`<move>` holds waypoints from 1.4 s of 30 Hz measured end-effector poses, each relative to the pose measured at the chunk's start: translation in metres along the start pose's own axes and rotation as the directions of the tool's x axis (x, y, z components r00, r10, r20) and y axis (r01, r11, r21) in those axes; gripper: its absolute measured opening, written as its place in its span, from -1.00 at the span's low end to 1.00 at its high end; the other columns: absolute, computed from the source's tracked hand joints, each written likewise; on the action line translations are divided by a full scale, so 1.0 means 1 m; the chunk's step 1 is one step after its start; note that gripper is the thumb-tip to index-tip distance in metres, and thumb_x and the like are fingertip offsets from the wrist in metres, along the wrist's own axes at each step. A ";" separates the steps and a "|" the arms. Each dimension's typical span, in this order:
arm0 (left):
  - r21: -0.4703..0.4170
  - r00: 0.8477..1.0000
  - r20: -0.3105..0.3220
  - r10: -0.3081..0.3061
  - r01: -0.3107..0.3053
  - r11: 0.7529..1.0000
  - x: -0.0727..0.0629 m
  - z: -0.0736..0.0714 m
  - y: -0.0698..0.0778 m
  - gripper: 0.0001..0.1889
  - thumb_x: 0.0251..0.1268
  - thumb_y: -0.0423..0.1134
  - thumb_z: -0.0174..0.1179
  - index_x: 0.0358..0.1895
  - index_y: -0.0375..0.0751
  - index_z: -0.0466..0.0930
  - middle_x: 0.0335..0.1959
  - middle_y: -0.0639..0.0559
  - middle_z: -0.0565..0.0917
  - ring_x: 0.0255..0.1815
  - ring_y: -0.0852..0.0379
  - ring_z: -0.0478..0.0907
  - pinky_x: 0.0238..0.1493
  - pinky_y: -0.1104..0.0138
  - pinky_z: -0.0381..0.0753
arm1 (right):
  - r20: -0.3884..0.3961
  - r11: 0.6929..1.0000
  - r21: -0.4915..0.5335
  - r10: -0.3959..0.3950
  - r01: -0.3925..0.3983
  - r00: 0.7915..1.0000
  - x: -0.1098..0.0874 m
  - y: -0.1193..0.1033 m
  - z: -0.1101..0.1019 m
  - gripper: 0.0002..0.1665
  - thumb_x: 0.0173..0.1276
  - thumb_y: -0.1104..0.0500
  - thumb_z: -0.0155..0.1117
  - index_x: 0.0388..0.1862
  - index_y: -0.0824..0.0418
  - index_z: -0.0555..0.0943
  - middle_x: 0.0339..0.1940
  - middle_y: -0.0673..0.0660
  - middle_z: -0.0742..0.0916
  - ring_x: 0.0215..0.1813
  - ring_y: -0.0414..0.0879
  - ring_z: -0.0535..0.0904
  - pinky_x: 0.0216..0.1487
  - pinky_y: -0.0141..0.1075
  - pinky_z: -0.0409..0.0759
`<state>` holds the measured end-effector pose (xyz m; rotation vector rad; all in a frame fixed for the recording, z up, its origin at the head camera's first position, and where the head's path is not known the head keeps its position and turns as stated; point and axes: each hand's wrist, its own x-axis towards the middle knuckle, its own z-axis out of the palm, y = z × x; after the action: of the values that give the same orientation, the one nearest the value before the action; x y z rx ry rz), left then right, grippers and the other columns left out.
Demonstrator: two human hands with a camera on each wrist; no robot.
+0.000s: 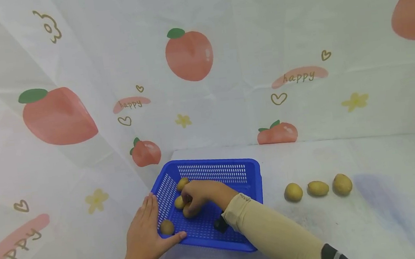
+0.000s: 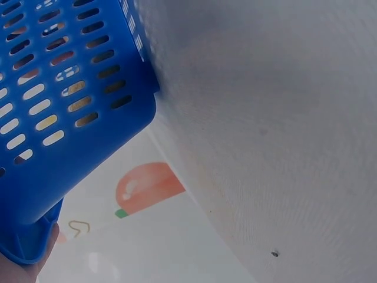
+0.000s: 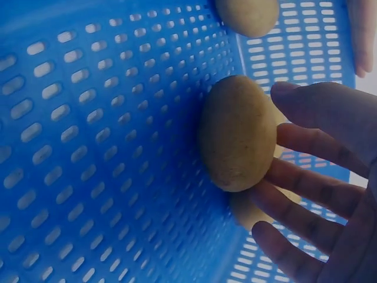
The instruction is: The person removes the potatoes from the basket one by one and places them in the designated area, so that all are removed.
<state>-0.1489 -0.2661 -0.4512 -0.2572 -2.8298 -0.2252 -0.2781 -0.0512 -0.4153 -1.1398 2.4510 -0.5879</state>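
Note:
A blue perforated plastic basket [image 1: 219,243] stands on the white table. My left hand [image 1: 145,233] rests at its near left corner, fingers straight along the left rim, thumb spread over the front edge. My right hand [image 1: 200,192] reaches down into the basket. In the right wrist view, a yellow-brown potato [image 3: 238,134] lies right at the tips of my loosely spread fingers [image 3: 315,186], with the thumb beside its upper edge. One potato [image 1: 167,227] sits in the near left corner. Others, including a far potato [image 1: 183,184], lie along the left side, partly hidden by the hand.
Right of the basket, three more potatoes lie in a row: a left one [image 1: 293,192], a middle one [image 1: 318,188] and a right one [image 1: 342,184]. A white cloth [image 1: 228,114] printed with fruit hangs behind the table and on the left, close to the basket.

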 end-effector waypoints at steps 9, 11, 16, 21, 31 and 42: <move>0.002 1.000 0.001 0.000 0.000 1.000 0.000 -0.002 0.002 0.44 -0.02 0.65 0.31 0.67 -0.46 0.07 0.71 -0.34 0.14 0.74 -0.30 0.11 0.81 0.17 -0.15 | 0.008 0.999 0.024 0.034 -0.034 0.999 -0.002 0.000 0.002 -0.59 0.33 0.03 0.57 0.10 0.16 0.79 -0.12 -0.08 0.80 -0.12 -0.26 0.65 0.12 -0.35 0.70; 0.003 1.000 -0.001 -0.001 0.001 1.000 0.000 -0.003 0.002 0.44 -0.03 0.65 0.32 0.66 -0.47 0.08 0.71 -0.35 0.15 0.73 -0.30 0.12 0.78 0.03 0.03 | 0.005 0.999 0.019 0.028 -0.028 1.000 -0.002 0.000 0.003 -0.58 0.33 0.04 0.56 0.11 0.15 0.78 -0.10 -0.08 0.80 -0.10 -0.26 0.66 0.14 -0.36 0.70; 0.004 1.000 -0.002 -0.001 0.001 1.000 -0.001 -0.003 0.003 0.44 -0.04 0.64 0.34 0.65 -0.47 0.11 0.70 -0.35 0.16 0.73 -0.31 0.13 0.72 -0.08 0.18 | 0.000 1.000 0.009 0.025 -0.025 1.000 0.001 0.001 0.008 -0.56 0.31 0.06 0.57 0.14 0.15 0.77 -0.05 -0.07 0.81 -0.04 -0.25 0.68 0.18 -0.36 0.70; -0.001 1.000 -0.014 0.000 0.000 1.000 0.000 -0.001 0.002 0.42 -0.04 0.61 0.38 0.66 -0.47 0.11 0.70 -0.35 0.16 0.73 -0.30 0.14 0.76 0.00 0.09 | 0.008 1.000 0.014 0.006 -0.006 1.000 0.004 0.003 0.009 -0.60 0.29 0.09 0.57 0.07 0.15 0.76 -0.12 -0.08 0.78 -0.11 -0.25 0.65 0.10 -0.40 0.69; -0.009 1.000 -0.016 -0.005 0.005 1.000 0.000 -0.002 0.002 0.42 -0.05 0.58 0.40 0.66 -0.46 0.11 0.71 -0.34 0.16 0.73 -0.31 0.13 0.74 -0.06 0.14 | 0.053 0.998 0.013 -0.062 0.061 0.997 0.005 0.004 0.009 -0.70 0.21 0.17 0.62 -0.09 0.09 0.74 -0.21 -0.14 0.71 -0.18 -0.30 0.60 -0.05 -0.50 0.63; -0.012 1.000 -0.014 -0.003 0.003 1.000 0.001 -0.002 0.002 0.43 -0.05 0.61 0.38 0.65 -0.48 0.12 0.70 -0.35 0.17 0.72 -0.32 0.14 0.72 -0.10 0.18 | 0.077 0.998 0.040 -0.046 0.043 0.996 0.003 0.002 0.009 -0.72 0.21 0.21 0.62 -0.16 0.04 0.70 -0.23 -0.13 0.68 -0.21 -0.27 0.58 -0.14 -0.49 0.61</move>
<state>-0.1484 -0.2645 -0.4486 -0.2527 -2.8157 -0.2432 -0.2774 -0.0544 -0.4245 -1.1824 2.3443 -0.5896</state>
